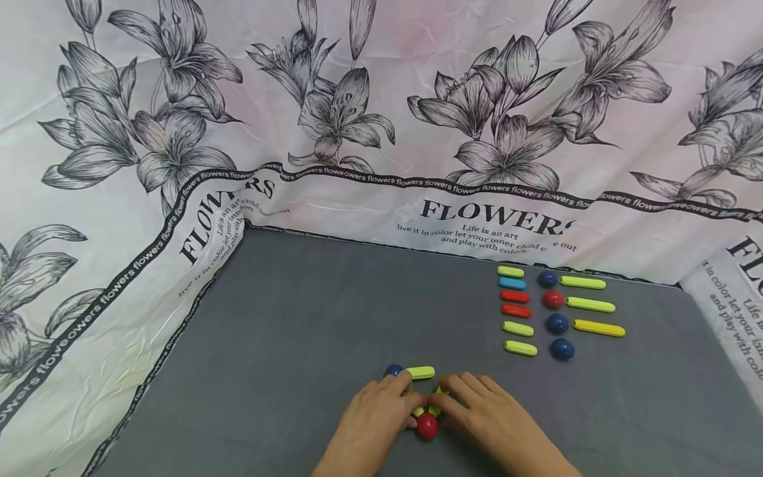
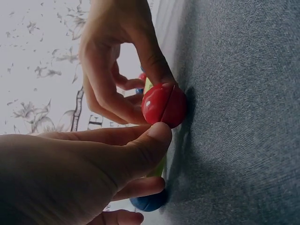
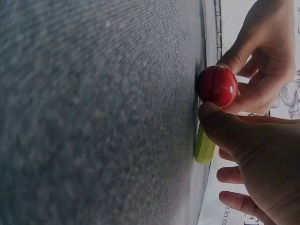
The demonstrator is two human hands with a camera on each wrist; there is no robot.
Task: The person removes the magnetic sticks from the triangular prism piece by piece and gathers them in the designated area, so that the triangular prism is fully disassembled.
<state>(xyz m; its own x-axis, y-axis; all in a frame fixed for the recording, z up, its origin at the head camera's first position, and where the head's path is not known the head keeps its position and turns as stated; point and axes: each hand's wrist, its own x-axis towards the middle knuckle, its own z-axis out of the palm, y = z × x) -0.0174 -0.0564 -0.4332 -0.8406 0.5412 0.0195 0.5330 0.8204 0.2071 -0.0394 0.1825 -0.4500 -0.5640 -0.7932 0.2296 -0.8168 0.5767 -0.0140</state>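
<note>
A red ball (image 1: pixel 426 426) lies on the grey cloth between the hands, with a yellow-green stick running from it on either side. My left hand (image 1: pixel 378 414) pinches the left stick (image 1: pixel 418 411) near the ball; its thumb tip touches the ball in the left wrist view. My right hand (image 1: pixel 485 414) pinches the right stick (image 3: pixel 205 149) between thumb and forefinger, its thumb beside the ball. Fingers hide much of both sticks. Just beyond the left fingers, a blue ball (image 1: pixel 394 370) meets the end of another yellow-green stick (image 1: pixel 420 373).
At the right, short sticks form a column: several yellow-green, a blue stick (image 1: pixel 512 284) and red ones (image 1: pixel 515 296). Next to them stand blue balls (image 1: pixel 562 349), a red ball (image 1: pixel 553 299) and longer yellowish sticks (image 1: pixel 599 328). A flower-printed cloth (image 1: pixel 357 199) borders the grey surface.
</note>
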